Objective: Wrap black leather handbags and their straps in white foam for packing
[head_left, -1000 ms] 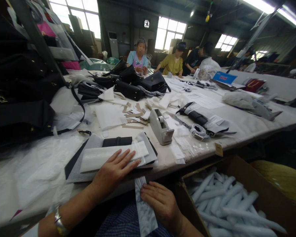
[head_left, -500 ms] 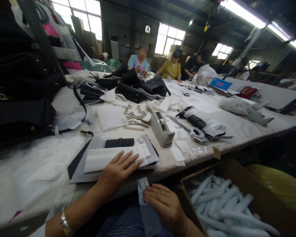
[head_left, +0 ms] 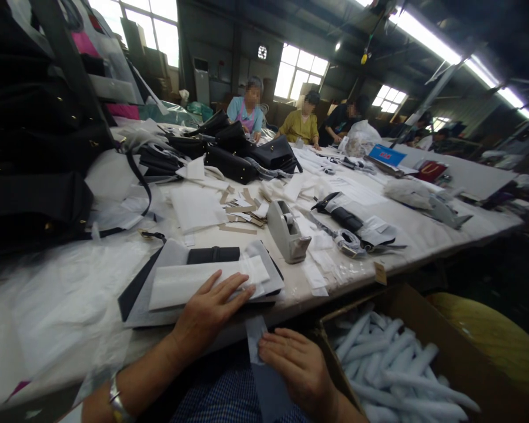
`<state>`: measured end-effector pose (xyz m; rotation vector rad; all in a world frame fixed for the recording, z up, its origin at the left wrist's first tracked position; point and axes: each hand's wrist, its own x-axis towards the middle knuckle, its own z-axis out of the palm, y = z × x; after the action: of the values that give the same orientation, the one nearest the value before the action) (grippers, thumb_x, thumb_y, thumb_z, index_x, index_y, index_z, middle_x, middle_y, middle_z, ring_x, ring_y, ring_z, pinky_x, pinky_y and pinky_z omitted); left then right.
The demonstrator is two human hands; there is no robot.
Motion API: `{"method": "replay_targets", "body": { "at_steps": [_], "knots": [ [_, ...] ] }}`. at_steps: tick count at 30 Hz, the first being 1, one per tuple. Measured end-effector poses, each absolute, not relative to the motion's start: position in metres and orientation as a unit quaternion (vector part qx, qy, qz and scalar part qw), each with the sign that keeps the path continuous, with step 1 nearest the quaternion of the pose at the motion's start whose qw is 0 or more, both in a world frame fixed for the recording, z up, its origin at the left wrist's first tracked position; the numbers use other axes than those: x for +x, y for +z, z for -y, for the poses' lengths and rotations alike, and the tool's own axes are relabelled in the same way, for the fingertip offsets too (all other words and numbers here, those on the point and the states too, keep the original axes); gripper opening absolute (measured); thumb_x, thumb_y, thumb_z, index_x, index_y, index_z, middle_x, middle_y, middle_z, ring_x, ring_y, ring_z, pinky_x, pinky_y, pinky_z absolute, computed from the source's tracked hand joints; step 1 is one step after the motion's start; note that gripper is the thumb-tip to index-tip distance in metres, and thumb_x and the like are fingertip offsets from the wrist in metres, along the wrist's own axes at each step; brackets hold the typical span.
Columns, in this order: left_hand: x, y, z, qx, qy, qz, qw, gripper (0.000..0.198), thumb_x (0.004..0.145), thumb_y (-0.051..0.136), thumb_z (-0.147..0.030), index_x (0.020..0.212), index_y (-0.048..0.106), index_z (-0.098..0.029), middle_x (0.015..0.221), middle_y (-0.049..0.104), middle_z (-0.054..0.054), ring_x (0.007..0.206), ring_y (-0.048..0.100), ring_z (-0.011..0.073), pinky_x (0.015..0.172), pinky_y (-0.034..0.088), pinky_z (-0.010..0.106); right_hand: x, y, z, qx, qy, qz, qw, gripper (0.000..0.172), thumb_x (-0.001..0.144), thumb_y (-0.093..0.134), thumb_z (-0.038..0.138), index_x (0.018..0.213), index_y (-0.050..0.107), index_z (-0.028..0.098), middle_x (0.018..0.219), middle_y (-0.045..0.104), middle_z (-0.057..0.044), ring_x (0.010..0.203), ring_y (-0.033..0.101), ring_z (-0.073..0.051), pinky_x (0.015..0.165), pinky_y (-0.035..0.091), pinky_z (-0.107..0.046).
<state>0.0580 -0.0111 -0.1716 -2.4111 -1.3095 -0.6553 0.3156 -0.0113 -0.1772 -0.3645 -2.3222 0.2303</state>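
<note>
My left hand (head_left: pixel 219 302) rests palm down, fingers spread, on a folded white padding sheet (head_left: pixel 176 284). That sheet lies over a black bag piece (head_left: pixel 130 294) lined with pale grey wrapping, and a black strap-like part (head_left: pixel 213 254) shows behind it. Below the table edge, the fingers of my right hand (head_left: pixel 293 364) are together on a long, narrow, translucent plastic sleeve (head_left: pixel 267 382), which hangs over my lap. My right thumb is hidden. A grey tape dispenser (head_left: pixel 286 232) stands to the right of the bag piece.
Cardboard strips (head_left: pixel 242 211) and white sheets litter the table's middle. Black bags (head_left: pixel 30 170) are piled at left, beside loose clear plastic (head_left: pixel 70 305). A carton (head_left: pixel 405 299) of white padded rolls (head_left: pixel 388 358) stands at lower right. Several people (head_left: pixel 247 111) work across the table.
The camera view has turned slightly to the right. Both hands stay almost where they were, the left on the padding sheet and the right on the plastic sleeve.
</note>
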Motion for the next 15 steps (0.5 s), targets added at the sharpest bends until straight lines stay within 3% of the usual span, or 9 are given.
{"method": "replay_targets", "body": {
  "at_steps": [7, 15],
  "knots": [
    [0.062, -0.177, 0.013, -0.833, -0.269, 0.465, 0.131, 0.039, 0.102, 0.036, -0.016, 0.135, 0.055, -0.022, 0.120, 0.068, 0.007, 0.119, 0.061, 0.0230, 0.108, 0.043, 0.049, 0.302, -0.135, -0.034, -0.137, 0.083, 0.916, 0.367, 0.023, 0.098, 0.052, 0.014, 0.112, 0.067, 0.022, 0.093, 0.078, -0.003, 0.090, 0.073, -0.016, 0.091, 0.053, -0.034],
    [0.068, -0.178, 0.014, -0.796, -0.342, 0.478, 0.142, 0.033, 0.103, 0.033, -0.014, 0.121, 0.061, -0.011, 0.117, 0.071, 0.009, 0.116, 0.064, 0.0170, 0.115, 0.037, 0.039, 0.276, -0.114, -0.079, -0.197, 0.159, 0.929, 0.270, 0.025, 0.092, 0.055, 0.013, 0.106, 0.073, 0.024, 0.092, 0.070, -0.004, 0.084, 0.063, -0.018, 0.076, 0.049, -0.031]
  ]
}}
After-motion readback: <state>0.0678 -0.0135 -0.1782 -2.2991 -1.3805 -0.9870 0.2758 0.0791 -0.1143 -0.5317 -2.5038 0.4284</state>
